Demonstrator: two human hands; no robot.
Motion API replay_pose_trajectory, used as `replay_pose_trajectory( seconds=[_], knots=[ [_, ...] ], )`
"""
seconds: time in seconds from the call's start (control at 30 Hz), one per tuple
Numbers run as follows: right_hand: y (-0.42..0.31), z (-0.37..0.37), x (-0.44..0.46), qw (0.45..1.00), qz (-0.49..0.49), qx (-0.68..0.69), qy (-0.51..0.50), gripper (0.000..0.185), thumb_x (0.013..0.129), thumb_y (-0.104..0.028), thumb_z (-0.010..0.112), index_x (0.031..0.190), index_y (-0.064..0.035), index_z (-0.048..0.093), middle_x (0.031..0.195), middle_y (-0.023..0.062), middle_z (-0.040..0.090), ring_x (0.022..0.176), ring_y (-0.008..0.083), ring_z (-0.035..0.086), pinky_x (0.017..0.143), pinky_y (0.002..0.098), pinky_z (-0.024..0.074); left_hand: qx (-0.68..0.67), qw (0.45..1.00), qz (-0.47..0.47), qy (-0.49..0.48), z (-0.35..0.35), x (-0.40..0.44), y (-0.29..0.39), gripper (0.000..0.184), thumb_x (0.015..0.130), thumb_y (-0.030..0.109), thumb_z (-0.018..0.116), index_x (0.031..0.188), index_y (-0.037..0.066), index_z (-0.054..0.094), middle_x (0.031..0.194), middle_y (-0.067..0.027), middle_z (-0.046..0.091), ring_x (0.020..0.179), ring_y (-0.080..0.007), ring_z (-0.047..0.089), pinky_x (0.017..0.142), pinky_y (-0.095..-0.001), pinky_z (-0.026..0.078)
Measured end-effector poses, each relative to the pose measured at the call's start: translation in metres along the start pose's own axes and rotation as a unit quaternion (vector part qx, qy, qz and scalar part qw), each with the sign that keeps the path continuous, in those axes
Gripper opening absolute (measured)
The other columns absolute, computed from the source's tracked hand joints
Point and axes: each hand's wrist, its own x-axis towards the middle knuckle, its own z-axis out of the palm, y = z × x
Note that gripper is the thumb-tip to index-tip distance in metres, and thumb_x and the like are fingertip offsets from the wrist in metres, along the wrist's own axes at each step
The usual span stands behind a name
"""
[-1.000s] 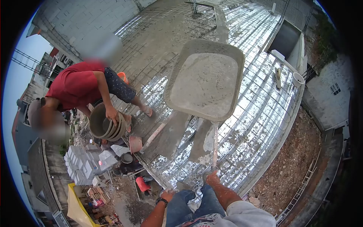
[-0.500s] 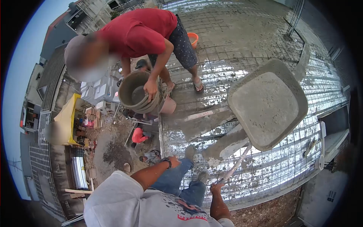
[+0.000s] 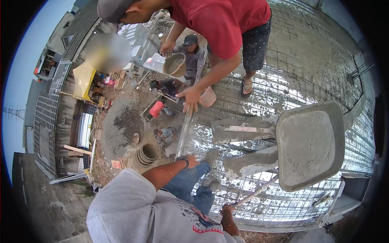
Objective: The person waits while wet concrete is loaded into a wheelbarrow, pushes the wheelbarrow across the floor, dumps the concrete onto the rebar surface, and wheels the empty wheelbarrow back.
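My right hand (image 3: 228, 208) is closed round the end of one handle of the wheelbarrow (image 3: 308, 146), whose tray holds wet grey concrete. My left hand (image 3: 192, 161), with a dark watch at the wrist, rests by my knee with its fingers apart and nothing in it. The other handle (image 3: 247, 129) is free. A co-worker in red (image 3: 219, 26) leans over the slab edge, one hand open, the other at the rim of a bucket (image 3: 174, 65). Another person in grey (image 3: 190, 52) is just below that bucket. A stack of buckets (image 3: 146, 155) shows beyond the edge.
Metal decking with a rebar grid (image 3: 259, 190) spreads under the wheelbarrow. Concrete-coated boards (image 3: 251, 162) lie beside it. The slab edge (image 3: 184, 135) drops to lower ground, where more people and a grey heap (image 3: 119, 125) are visible. A pinkish bucket (image 3: 208, 97) sits near the edge.
The view has swung left and the wheelbarrow appears farther right. The co-worker has let go of the bucket stack, which is now lower, beyond the edge. Another bucket has come into view. My right hand keeps its grip.
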Motion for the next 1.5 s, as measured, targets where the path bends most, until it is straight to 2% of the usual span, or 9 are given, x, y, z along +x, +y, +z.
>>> replay_pose_trajectory(
  seconds=[0.1, 0.23, 0.57, 0.97, 1.2, 1.3, 1.43, 1.47, 1.5],
  knots=[
    [-0.009, -0.009, -0.026, 0.984, -0.040, -0.173, -0.004, 0.048, 0.094, -0.036, 0.051, 0.128, -0.0099, 0.028, 0.098, 0.0239, 0.060, 0.059, 0.0349, 0.064, 0.042, 0.0462, 0.0548, 0.063, 0.998, -0.030, 0.004, -0.008, -0.027, -0.018, 0.062, 0.082, 0.052, 0.053, 0.127, 0.009, 0.053, 0.121, -0.0210, 0.059, 0.113, -0.0369, 0.056, 0.096, -0.0427, 0.044],
    [0.029, 0.002, 0.056, 0.972, -0.096, -0.214, 0.017, 0.044, 0.095, -0.037, 0.050, 0.124, -0.0091, 0.033, 0.096, 0.0179, 0.059, 0.063, 0.0341, 0.065, 0.048, 0.0475, 0.0559, 0.014, 0.999, -0.047, -0.017, 0.004, -0.045, -0.044, 0.062, 0.084, 0.053, 0.049, 0.126, 0.008, 0.054, 0.126, -0.0215, 0.055, 0.113, -0.0369, 0.055, 0.096, -0.0441, 0.043],
    [-0.052, -0.043, -0.105, 0.975, -0.021, -0.205, -0.084, 0.037, 0.092, -0.041, 0.046, 0.103, -0.0057, 0.045, 0.070, 0.0125, 0.056, 0.060, 0.0305, 0.063, 0.056, 0.0493, 0.0550, -0.270, 0.953, -0.065, 0.119, 0.139, -0.047, -0.089, 0.052, 0.084, 0.041, 0.059, 0.121, 0.006, 0.051, 0.104, -0.0109, 0.065, 0.097, -0.0276, 0.062, 0.083, -0.0404, 0.047],
    [-0.045, -0.045, -0.083, 0.972, -0.066, -0.188, -0.120, 0.028, 0.090, -0.032, 0.050, 0.103, -0.0093, 0.043, 0.071, 0.0172, 0.056, 0.059, 0.0346, 0.062, 0.052, 0.0502, 0.0546, -0.233, 0.958, -0.154, 0.062, 0.151, -0.097, -0.117, 0.061, 0.080, 0.053, 0.057, 0.125, 0.013, 0.055, 0.126, -0.0144, 0.057, 0.112, -0.0325, 0.056, 0.096, -0.0392, 0.044],
    [-0.029, -0.041, -0.065, 0.975, -0.125, -0.169, -0.077, 0.030, 0.090, -0.034, 0.055, 0.098, -0.0061, 0.049, 0.081, 0.0159, 0.060, 0.071, 0.0332, 0.064, 0.061, 0.0492, 0.0534, -0.089, 0.993, 0.006, 0.077, 0.203, -0.022, -0.156, 0.057, 0.083, 0.048, 0.052, 0.126, 0.011, 0.054, 0.126, -0.0167, 0.056, 0.116, -0.0360, 0.053, 0.099, -0.0423, 0.042],
    [0.009, -0.032, 0.021, 0.926, -0.219, -0.282, -0.122, 0.037, 0.088, -0.041, 0.054, 0.106, -0.0085, 0.053, 0.087, 0.0134, 0.061, 0.073, 0.0326, 0.062, 0.063, 0.0451, 0.0516, -0.062, 0.997, 0.017, 0.043, 0.130, -0.055, -0.102, 0.059, 0.084, 0.051, 0.052, 0.128, 0.011, 0.052, 0.126, -0.0151, 0.057, 0.114, -0.0344, 0.055, 0.098, -0.0412, 0.042],
    [-0.021, -0.024, -0.062, 0.630, -0.407, -0.661, -0.017, 0.041, 0.090, -0.031, 0.048, 0.117, -0.0009, 0.058, 0.112, 0.0203, 0.063, 0.098, 0.0366, 0.061, 0.089, 0.0469, 0.0464, -0.137, 0.991, 0.008, 0.003, 0.093, -0.025, -0.086, 0.063, 0.083, 0.049, 0.057, 0.131, 0.010, 0.047, 0.123, -0.0148, 0.059, 0.109, -0.0331, 0.058, 0.095, -0.0395, 0.045],
    [0.046, 0.052, 0.049, 0.855, -0.340, -0.338, 0.197, 0.038, 0.086, -0.030, 0.051, 0.109, -0.0028, 0.065, 0.101, 0.0173, 0.068, 0.091, 0.0343, 0.065, 0.087, 0.0517, 0.0441, -0.105, 0.994, 0.007, 0.007, 0.079, -0.019, -0.079, 0.063, 0.083, 0.049, 0.058, 0.131, 0.010, 0.047, 0.122, -0.0148, 0.059, 0.108, -0.0330, 0.059, 0.094, -0.0394, 0.045],
    [0.037, 0.035, 0.028, 0.809, -0.384, -0.421, 0.142, 0.036, 0.085, -0.029, 0.051, 0.106, -0.0031, 0.067, 0.098, 0.0168, 0.069, 0.090, 0.0334, 0.065, 0.087, 0.0530, 0.0428, -0.074, 0.997, 0.006, 0.011, 0.064, -0.016, -0.068, 0.064, 0.082, 0.049, 0.059, 0.131, 0.010, 0.047, 0.122, -0.0147, 0.060, 0.107, -0.0329, 0.059, 0.093, -0.0392, 0.045]
  ],
)
